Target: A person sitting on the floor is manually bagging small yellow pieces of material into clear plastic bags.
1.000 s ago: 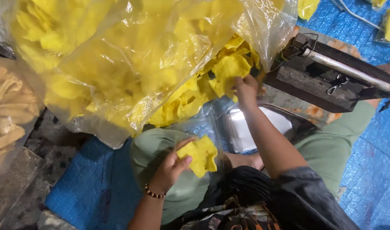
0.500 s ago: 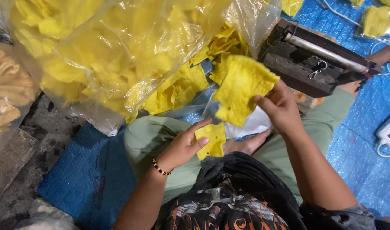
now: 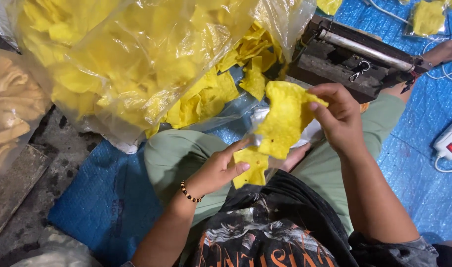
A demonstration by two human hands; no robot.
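My right hand (image 3: 337, 116) grips a large yellow chip (image 3: 282, 118) by its upper edge and holds it over my lap. My left hand (image 3: 218, 170), with a beaded bracelet on the wrist, holds a smaller yellow chip (image 3: 250, 168) just below, along with the edge of a small clear bag (image 3: 260, 116). The large chip overlaps the small one. A big clear plastic sack of yellow chips (image 3: 127, 64) lies open in front of my knees, and loose chips (image 3: 213, 96) spill from its mouth.
A dark metal sealing machine (image 3: 354, 59) stands at the upper right on a blue tarp (image 3: 428, 188). A white power strip (image 3: 451, 141) lies at the right edge. A packed bag of chips (image 3: 426, 17) rests at the top right. Another person's hand (image 3: 446, 49) shows beyond the machine.
My right hand has drawn the large chip from the sack's mouth down to my left hand. The left hand has kept hold of its small chip.
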